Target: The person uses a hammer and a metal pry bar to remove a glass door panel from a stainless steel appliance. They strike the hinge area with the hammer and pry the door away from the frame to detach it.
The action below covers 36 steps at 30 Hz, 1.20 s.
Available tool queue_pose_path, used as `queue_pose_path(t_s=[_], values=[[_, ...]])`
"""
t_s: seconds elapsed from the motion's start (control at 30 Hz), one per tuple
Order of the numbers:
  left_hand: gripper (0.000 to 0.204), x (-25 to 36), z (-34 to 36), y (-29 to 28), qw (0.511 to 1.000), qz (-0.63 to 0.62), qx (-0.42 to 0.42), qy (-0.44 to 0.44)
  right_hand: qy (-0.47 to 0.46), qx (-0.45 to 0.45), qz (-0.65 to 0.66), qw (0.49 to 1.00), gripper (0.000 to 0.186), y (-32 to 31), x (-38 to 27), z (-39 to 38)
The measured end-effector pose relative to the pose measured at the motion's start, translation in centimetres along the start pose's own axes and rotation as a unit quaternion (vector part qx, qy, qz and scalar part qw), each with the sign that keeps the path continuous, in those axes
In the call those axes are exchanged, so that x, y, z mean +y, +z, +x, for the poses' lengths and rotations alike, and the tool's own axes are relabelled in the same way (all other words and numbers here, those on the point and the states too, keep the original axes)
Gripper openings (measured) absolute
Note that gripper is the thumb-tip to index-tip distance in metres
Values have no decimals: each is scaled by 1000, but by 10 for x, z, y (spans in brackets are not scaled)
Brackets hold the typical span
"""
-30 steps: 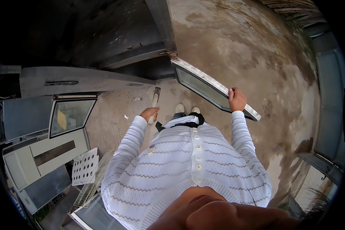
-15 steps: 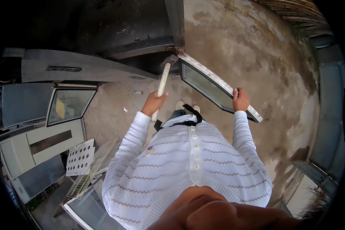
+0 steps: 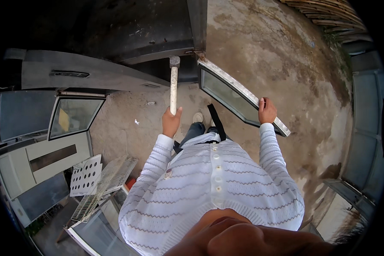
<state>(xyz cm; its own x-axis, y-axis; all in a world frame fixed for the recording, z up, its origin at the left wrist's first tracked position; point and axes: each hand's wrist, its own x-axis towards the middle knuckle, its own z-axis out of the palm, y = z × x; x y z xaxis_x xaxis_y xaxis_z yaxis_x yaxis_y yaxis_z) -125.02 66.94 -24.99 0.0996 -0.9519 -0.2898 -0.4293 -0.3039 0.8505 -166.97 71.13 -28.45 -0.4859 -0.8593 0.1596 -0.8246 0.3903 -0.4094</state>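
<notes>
My left hand [image 3: 171,121] is closed round the lower end of a hammer [image 3: 173,87] with a pale, worn handle. Its dark metal head points away from me, beside the front edge of a dark metal cabinet [image 3: 158,53] and apart from the door hinge. A glass door [image 3: 230,94] with a whitish metal frame stands swung open from the cabinet's corner. Toward the free end of that door, my right hand [image 3: 267,112] grips the top edge of the frame, fingers over it and thumb on the near side.
Another open glass door [image 3: 76,117] juts out at the left. Below it lie a pale panel [image 3: 51,160], a white sheet with round holes [image 3: 86,176] and a wire rack [image 3: 100,187]. Bamboo poles [image 3: 328,17] lie far right. Stained concrete floor [image 3: 311,98] spreads at right.
The hammer has swung left and away from the door hinge, its handle now nearly straight ahead. My left hand has shifted slightly nearer to me. My right hand stays on the door frame.
</notes>
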Motion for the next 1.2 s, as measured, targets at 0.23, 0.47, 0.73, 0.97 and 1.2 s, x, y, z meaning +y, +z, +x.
queue_pose_path(t_s=[0.23, 0.47, 0.73, 0.97, 1.2], values=[[31, 22, -21, 8, 989, 134, 36, 48, -108, -18, 207, 972, 34, 1, -120, -3], [24, 36, -35, 52, 975, 53, 118, 180, 119, -374, 626, 673, 30, 64, -266, -44], [26, 5, -28, 57, 974, -186, -126, -24, 79, -275, 479, 830, 25, 75, -286, -43], [18, 3, 7, 31, 892, -356, -271, -66, -28, -131, 346, 929, 21, 92, -313, -26], [21, 3, 10, 12, 823, -430, -292, -231, 114, -261, 298, 911, 28, 137, -303, -34]])
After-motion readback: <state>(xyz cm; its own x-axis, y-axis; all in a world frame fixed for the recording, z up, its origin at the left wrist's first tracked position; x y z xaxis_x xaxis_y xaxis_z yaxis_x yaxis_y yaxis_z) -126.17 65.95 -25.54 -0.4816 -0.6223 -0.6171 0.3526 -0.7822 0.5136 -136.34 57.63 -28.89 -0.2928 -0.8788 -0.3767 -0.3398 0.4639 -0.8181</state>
